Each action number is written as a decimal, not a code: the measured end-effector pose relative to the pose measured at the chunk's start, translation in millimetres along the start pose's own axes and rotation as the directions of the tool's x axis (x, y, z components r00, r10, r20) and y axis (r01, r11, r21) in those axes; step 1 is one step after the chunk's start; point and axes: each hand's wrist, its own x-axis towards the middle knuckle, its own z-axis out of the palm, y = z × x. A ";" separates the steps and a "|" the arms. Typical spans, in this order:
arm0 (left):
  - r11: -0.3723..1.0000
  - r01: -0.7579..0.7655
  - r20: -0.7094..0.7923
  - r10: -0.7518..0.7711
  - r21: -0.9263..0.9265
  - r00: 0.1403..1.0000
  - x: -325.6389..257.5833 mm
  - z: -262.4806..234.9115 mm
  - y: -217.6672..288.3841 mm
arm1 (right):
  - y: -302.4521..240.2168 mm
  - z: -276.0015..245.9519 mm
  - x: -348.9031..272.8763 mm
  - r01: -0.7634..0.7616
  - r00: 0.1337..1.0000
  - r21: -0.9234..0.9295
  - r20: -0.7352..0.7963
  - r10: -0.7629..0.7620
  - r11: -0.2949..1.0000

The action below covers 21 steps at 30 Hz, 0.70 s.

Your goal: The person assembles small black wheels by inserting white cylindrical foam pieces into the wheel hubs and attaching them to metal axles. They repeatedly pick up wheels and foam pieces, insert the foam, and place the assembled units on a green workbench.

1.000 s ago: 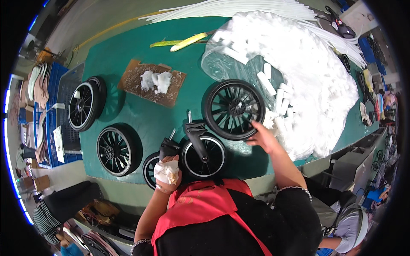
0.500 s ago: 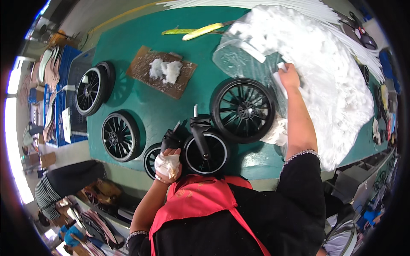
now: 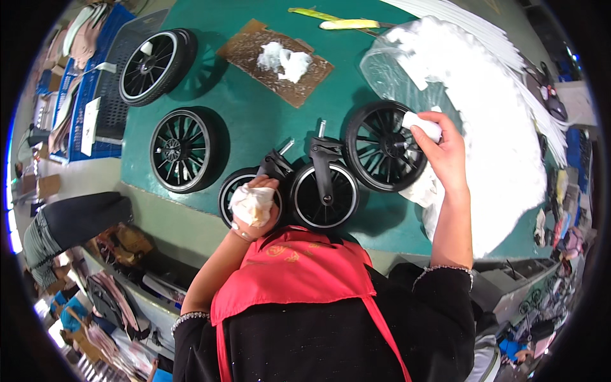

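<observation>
My left hand (image 3: 247,230) holds a crumpled white cloth (image 3: 253,205), its fingertips by the black fork (image 3: 275,167) of a small caster wheel (image 3: 228,194). A second small wheel (image 3: 324,216), with an upright fork and metal pin, stands beside it. In my right hand (image 3: 449,149) is a short white cylindrical piece (image 3: 425,127), pinched between thumb and fingers. It is over the right rim of a large black spoked wheel (image 3: 386,146). Close by the right hand lies a big clear plastic bag (image 3: 493,140) full of white pieces.
Another spoked wheel (image 3: 184,149) lies left on the green table (image 3: 254,127), with two stacked wheels (image 3: 151,67) behind it. A brown board (image 3: 245,44) bears white fluff (image 3: 284,61). Yellow-handled cutters (image 3: 349,25) lie at the back. Blue crates (image 3: 105,89) stand left; long white tubes (image 3: 471,22) lie back right.
My right hand has come out of the bag toward the large wheel, carrying the white cylindrical piece. The left hand has moved off the fork slightly; the view has shifted.
</observation>
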 end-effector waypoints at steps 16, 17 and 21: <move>0.995 0.096 -0.148 -0.099 -0.032 0.984 -6.0 -0.2 -19.1 | 8.3 13.1 -23.2 0.181 0.983 -0.688 0.148 -0.108 0.702; 0.995 0.092 -0.157 -0.095 -0.027 0.983 -6.9 -0.1 -21.6 | 8.3 17.0 -20.8 0.200 0.979 -0.700 0.171 -0.110 0.685; 0.990 0.135 -0.174 -0.138 -0.027 0.975 -3.8 -4.4 -19.0 | 26.3 21.3 -8.8 0.244 0.968 -0.704 0.221 -0.121 0.667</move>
